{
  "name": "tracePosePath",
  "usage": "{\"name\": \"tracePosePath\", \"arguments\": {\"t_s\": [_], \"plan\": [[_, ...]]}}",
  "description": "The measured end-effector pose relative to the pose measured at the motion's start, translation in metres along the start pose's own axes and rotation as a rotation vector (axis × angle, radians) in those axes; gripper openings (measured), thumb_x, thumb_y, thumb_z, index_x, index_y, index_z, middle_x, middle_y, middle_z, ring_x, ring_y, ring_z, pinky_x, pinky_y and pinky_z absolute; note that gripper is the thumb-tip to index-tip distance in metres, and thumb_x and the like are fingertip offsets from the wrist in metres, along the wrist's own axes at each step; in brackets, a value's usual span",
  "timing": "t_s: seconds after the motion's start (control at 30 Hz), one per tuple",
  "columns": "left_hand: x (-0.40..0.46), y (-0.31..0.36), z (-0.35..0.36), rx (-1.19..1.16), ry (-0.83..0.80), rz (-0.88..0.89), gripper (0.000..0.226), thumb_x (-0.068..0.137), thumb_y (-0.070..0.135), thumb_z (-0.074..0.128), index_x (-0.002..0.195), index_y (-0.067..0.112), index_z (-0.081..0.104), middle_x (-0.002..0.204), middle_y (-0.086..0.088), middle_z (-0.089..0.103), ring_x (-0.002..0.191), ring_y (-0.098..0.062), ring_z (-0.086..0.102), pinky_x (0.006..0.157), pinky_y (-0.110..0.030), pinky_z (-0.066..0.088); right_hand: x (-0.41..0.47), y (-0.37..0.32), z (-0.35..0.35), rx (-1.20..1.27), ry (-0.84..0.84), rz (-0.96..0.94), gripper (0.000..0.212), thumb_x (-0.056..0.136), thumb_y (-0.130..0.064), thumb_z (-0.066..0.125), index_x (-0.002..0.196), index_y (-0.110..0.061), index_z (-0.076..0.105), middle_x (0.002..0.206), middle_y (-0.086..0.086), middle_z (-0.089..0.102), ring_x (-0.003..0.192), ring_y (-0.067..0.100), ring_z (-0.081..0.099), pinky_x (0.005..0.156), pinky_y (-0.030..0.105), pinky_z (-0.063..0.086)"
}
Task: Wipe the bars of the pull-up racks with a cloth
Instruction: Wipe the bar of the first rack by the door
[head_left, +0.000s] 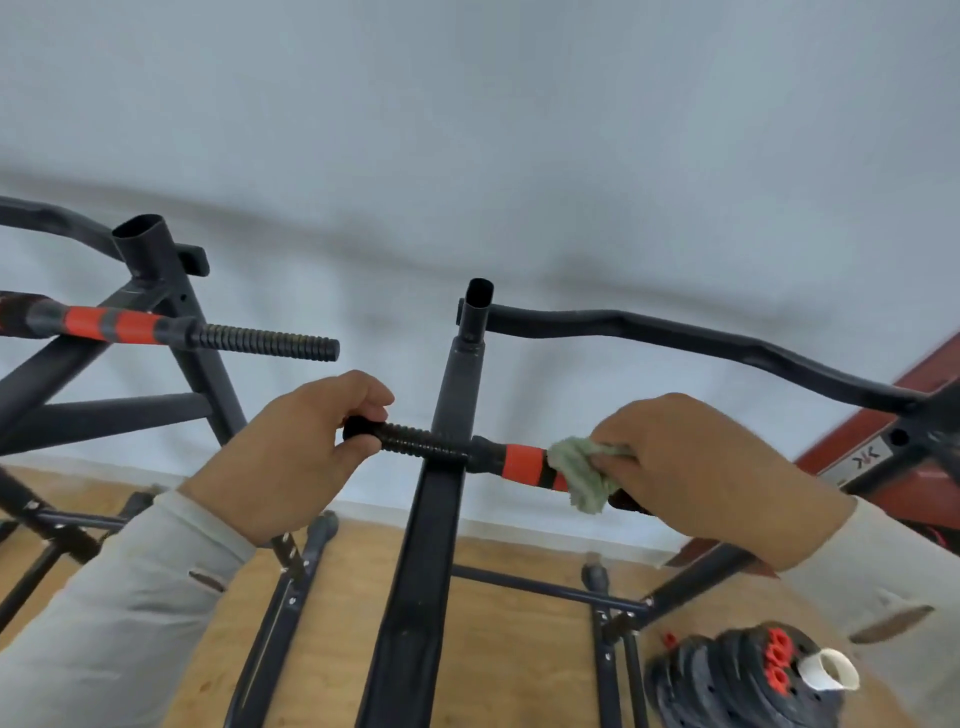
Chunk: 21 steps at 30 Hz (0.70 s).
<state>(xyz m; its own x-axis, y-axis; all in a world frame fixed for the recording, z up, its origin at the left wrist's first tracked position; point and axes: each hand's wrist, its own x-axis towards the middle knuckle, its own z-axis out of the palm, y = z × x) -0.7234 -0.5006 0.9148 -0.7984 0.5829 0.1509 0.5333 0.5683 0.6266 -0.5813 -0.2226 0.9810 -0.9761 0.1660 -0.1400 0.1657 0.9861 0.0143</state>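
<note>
A black pull-up rack stands in front of me, its upright post in the middle. A short handle bar with orange and black grip bands crosses the post. My left hand grips the ribbed black end of this bar, left of the post. My right hand holds a pale green cloth wrapped around the bar right of the orange band. A long wavy black top bar runs from the post to the right.
A second rack with its own orange-banded handle and ribbed end stands at the left. A stack of black weight plates with red parts lies on the wooden floor at lower right. A red frame leans by the white wall.
</note>
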Motion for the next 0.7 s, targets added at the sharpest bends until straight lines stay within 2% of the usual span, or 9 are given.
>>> {"name": "tracePosePath", "arguments": {"t_s": [0.1,0.17,0.23,0.3,0.4,0.5,0.6,0.7], "plan": [[0.0,0.0,0.002,-0.008,0.003,0.0,0.031,0.093,0.019,0.068,0.112,0.04,0.057,0.103,0.028,0.064,0.102,0.014,0.055,0.081,-0.004,0.039,0.002,-0.018,0.012,0.166,0.127,-0.029,0.038,0.103,-0.031,0.047,0.066,-0.022,0.051,0.065,-0.003,0.057,0.062,0.011,0.053,0.06,0.028,0.039],[-0.001,-0.002,0.002,-0.013,0.012,-0.001,0.031,0.092,0.017,0.07,0.112,0.038,0.059,0.102,0.028,0.064,0.103,0.013,0.056,0.082,-0.005,0.04,0.015,-0.062,0.024,0.268,0.194,-0.145,0.034,0.1,-0.018,0.049,0.067,-0.021,0.054,0.066,-0.001,0.06,0.062,0.014,0.056,0.064,0.03,0.046],[-0.002,-0.002,0.003,-0.005,0.018,0.003,0.03,0.092,0.015,0.07,0.113,0.036,0.06,0.102,0.026,0.065,0.103,0.01,0.058,0.083,-0.006,0.04,0.033,-0.099,0.038,0.251,0.231,-0.217,0.02,0.097,-0.013,0.052,0.08,-0.016,0.063,0.077,0.002,0.065,0.07,0.023,0.062,0.07,0.039,0.054],[-0.002,-0.001,0.002,0.03,0.011,0.01,0.029,0.093,0.015,0.069,0.115,0.033,0.06,0.103,0.024,0.065,0.103,0.001,0.061,0.085,-0.012,0.041,0.041,-0.112,0.042,0.145,0.21,-0.287,0.013,0.098,-0.011,0.053,0.098,-0.01,0.066,0.09,0.009,0.065,0.08,0.027,0.064,0.078,0.043,0.056],[-0.002,0.002,0.001,0.063,-0.008,0.007,0.027,0.094,0.018,0.067,0.115,0.033,0.06,0.105,0.024,0.063,0.104,-0.007,0.061,0.089,-0.024,0.044,0.029,-0.08,0.027,0.163,0.08,-0.302,0.021,0.102,-0.004,0.047,0.106,0.002,0.067,0.098,0.023,0.065,0.085,0.035,0.063,0.077,0.035,0.047],[-0.005,0.005,0.0,0.067,-0.014,-0.004,0.028,0.094,0.018,0.067,0.113,0.036,0.06,0.106,0.024,0.063,0.105,-0.007,0.061,0.09,-0.025,0.044,-0.002,-0.023,0.012,0.034,0.079,-0.089,0.019,0.105,-0.024,0.05,0.104,-0.017,0.067,0.098,-0.001,0.064,0.088,0.02,0.062,0.081,0.029,0.05],[-0.006,0.013,-0.001,0.084,-0.021,-0.01,0.029,0.094,0.016,0.066,0.112,0.038,0.059,0.108,0.024,0.061,0.104,-0.005,0.058,0.092,-0.025,0.042,-0.035,0.021,0.002,-0.038,0.085,0.027,0.027,0.106,-0.035,0.042,0.101,-0.022,0.065,0.095,-0.007,0.062,0.089,0.017,0.062,0.084,0.031,0.051],[-0.008,0.025,-0.002,0.168,-0.034,-0.012,0.034,0.094,0.013,0.064,0.108,0.043,0.054,0.109,0.022,0.06,0.1,-0.005,0.056,0.093,-0.027,0.044,-0.059,0.053,0.002,-0.067,0.234,0.106,0.028,0.107,-0.035,0.041,0.107,-0.026,0.068,0.098,-0.012,0.064,0.09,0.013,0.06,0.083,0.028,0.049]]}}
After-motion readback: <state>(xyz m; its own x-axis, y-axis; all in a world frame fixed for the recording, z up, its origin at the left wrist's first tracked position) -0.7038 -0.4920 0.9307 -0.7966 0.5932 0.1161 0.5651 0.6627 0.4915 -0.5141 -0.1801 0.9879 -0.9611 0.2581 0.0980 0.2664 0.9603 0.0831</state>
